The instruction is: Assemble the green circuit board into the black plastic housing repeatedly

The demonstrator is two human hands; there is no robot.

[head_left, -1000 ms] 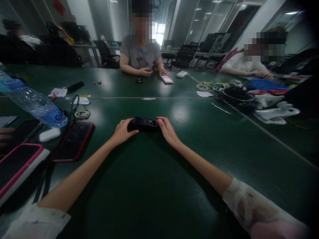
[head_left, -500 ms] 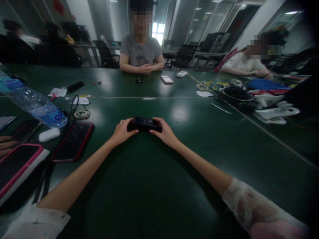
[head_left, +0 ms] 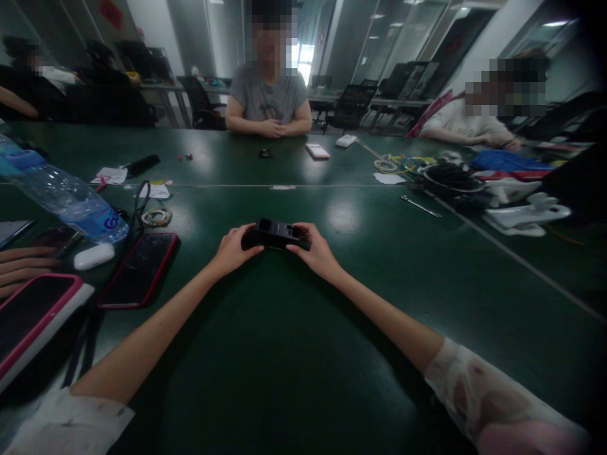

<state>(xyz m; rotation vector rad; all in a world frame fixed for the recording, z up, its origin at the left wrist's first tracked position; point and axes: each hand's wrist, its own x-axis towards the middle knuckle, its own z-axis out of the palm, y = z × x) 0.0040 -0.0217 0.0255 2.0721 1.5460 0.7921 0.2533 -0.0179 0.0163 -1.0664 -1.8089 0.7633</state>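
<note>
A black handheld device (head_left: 279, 235) with a small dark panel on its face is held between both my hands, over the middle of the green table (head_left: 279, 328). My left hand (head_left: 236, 245) grips its left end, thumb along the near edge. At the opposite end my right hand (head_left: 313, 245) closes around it, thumb also on the near side. The device tilts slightly, its right end a little lower. What kind of device it is cannot be made out, and my fingers hide both ends.
Left of my arm lie a red-edged phone (head_left: 140, 270), a white earbud case (head_left: 94, 256), a pink-edged phone (head_left: 40, 316) and a tilted water bottle (head_left: 71, 196). A co-worker's hand (head_left: 23, 268) rests at far left. A wrench (head_left: 420, 206) and cables (head_left: 448, 177) lie right. A person (head_left: 269, 101) sits opposite.
The device has tilted and turned a little in my hands, its right end dipping slightly. At far left the co-worker's hand reaches further into view. The person opposite has shifted slightly.
</note>
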